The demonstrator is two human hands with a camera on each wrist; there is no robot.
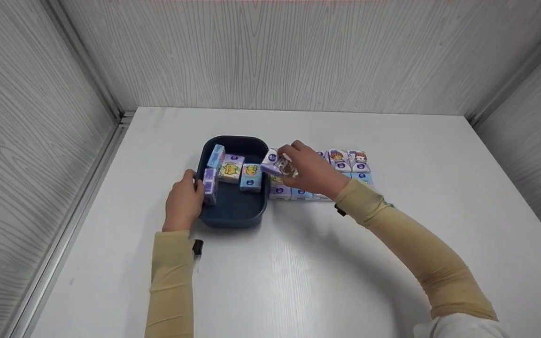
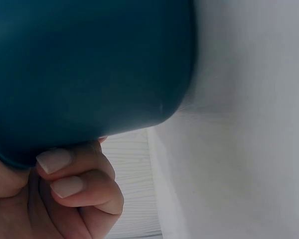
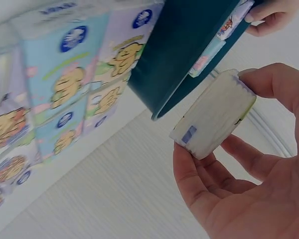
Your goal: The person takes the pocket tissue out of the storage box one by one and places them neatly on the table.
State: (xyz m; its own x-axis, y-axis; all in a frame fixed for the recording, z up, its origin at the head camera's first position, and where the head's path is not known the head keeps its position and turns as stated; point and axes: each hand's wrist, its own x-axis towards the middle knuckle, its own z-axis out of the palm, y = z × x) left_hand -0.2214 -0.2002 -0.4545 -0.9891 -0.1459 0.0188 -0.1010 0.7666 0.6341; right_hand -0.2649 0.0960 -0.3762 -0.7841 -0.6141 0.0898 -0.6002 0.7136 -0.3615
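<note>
My left hand point(image 1: 184, 202) grips the left rim of a dark blue plastic bin point(image 1: 233, 221); in the left wrist view its curled fingers point(image 2: 82, 184) lie against the bin's outer wall. Over the bin's right rim, my right hand point(image 1: 316, 170) pinches a small tissue pack point(image 3: 214, 115) between thumb and fingers, its pale side facing the right wrist camera. Inside the bin are several tissue packs: a blue one point(image 1: 251, 177) and a yellow-and-purple one point(image 1: 231, 168) in the middle, others standing along the left wall, such as a purple one point(image 1: 210, 186).
Right of the bin, touching or nearly touching it, rows of tissue packs point(image 1: 359, 162) lie close together, partly hidden under my right hand and forearm. The white table point(image 1: 261, 281) is bounded by a grey wood-grain panel point(image 1: 270, 61) behind and similar panels at both sides.
</note>
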